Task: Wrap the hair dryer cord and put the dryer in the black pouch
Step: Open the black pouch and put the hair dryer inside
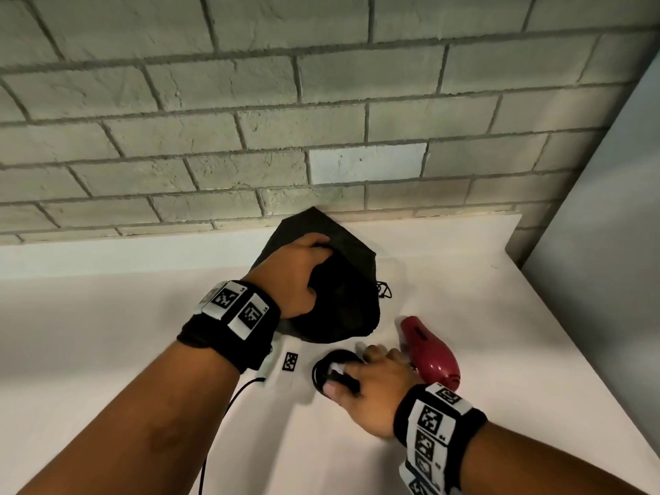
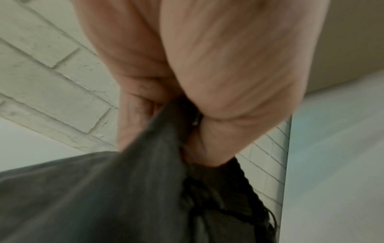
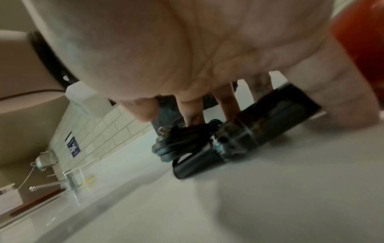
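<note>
The black pouch (image 1: 343, 309) lies on the white counter near the brick wall. My left hand (image 1: 314, 266) grips its upper fabric; the left wrist view shows the left hand (image 2: 176, 118) with fingers and thumb bunching the pouch cloth (image 2: 124, 189) above its drawstring (image 2: 209, 197). The red hair dryer (image 1: 430, 348) lies to the pouch's right. My right hand (image 1: 346, 373) curls over its black handle and the coiled cord (image 1: 326, 362). In the right wrist view my right hand (image 3: 187, 118) holds the cord bundle (image 3: 176, 144) against the handle (image 3: 266, 121).
The white counter (image 1: 107, 334) ends at the brick wall (image 1: 250, 137) behind and a grey panel (image 1: 607, 209) on the right. A white tag with a printed marker (image 1: 290, 362) lies between my hands. A thin black cable (image 1: 228, 405) trails from my left wrist.
</note>
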The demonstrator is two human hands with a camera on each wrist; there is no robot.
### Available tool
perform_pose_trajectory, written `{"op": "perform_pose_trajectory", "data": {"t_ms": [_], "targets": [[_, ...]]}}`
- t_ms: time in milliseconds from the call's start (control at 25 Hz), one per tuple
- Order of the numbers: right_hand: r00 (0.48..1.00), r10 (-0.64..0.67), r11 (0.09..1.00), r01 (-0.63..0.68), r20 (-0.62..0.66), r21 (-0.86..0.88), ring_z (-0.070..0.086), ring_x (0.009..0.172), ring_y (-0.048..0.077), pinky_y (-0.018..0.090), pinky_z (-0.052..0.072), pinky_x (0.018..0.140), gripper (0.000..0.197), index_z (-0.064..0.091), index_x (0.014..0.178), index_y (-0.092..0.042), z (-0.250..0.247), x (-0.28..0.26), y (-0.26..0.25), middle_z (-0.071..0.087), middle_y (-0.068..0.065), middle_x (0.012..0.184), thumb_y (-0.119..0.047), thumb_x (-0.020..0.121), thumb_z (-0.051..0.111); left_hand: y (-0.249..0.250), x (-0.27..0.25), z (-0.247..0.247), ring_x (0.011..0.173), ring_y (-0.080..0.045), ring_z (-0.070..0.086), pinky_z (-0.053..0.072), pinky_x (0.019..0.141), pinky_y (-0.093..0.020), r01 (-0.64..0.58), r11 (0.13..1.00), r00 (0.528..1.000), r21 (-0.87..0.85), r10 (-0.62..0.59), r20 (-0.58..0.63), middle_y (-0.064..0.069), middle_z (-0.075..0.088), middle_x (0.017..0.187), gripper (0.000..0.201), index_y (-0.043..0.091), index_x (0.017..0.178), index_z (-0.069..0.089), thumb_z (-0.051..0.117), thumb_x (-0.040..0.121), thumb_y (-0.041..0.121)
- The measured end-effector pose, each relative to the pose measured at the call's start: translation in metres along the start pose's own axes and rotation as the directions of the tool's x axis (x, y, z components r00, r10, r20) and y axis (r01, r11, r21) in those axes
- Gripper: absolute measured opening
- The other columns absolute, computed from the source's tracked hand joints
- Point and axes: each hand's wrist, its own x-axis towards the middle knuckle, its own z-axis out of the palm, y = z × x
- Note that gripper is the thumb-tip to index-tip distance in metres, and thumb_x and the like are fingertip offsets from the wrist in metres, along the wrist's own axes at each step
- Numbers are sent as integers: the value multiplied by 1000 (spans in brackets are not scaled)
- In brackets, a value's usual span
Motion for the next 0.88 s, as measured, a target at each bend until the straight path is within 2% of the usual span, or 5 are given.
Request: {"op": "perform_pose_trajectory", "data": {"t_ms": [160, 280, 520, 720, 880], "targets": [[980, 111, 994, -113, -162, -6, 50, 113, 31, 42, 47, 94, 57, 64, 100, -11, 1, 5, 36, 59, 10, 117, -55, 76, 39, 1, -1, 13, 115, -26, 58, 42, 99, -26, -86, 996, 993, -4, 85, -86, -9, 56, 132, 63, 10, 124, 62, 56, 62, 5], [965, 61, 996, -74, -256, -42, 52, 106, 29, 29, 44, 87, 41, 66, 85, -9, -9, -6, 57, 60, 11, 105, -44, 67, 56, 7, -2, 25, 117, -25, 57, 46, 100, -35, -105, 994, 992, -20, 103, -75, -6, 54, 135, 66, 12, 129, 58, 52, 63, 7], [836, 502, 856, -443, -221, 267, 54, 104, 28, 33, 53, 86, 88, 32, 119, -11, -17, -5, 78, 43, 7, 114, -28, 49, 83, 17, -10, 43, 136, -11, 35, 33, 109, -28, -34, 999, 990, -41, 40, 134, 11, 25, 153, 88, 25, 146, 32, 56, 63, 15], [852, 514, 784, -419, -100, 457, 61, 90, 24, 29, 52, 72, 52, 41, 119, -3, -24, 10, 94, 59, 11, 109, -16, 74, 63, 22, -20, 43, 119, -16, 50, 42, 99, -26, 29, 997, 991, -65, -20, 131, 3, 46, 133, 65, 22, 133, 55, 56, 70, 8], [893, 449, 563, -242, -46, 791, 63, 55, 26, 37, 49, 54, 13, 63, 80, 1, -40, -4, 116, 65, 11, 61, 0, 67, 66, 26, -26, 40, 116, -24, 55, 48, 94, -34, 49, 998, 993, 39, -53, 109, 3, 46, 138, 66, 23, 136, 50, 55, 71, 14]]}}
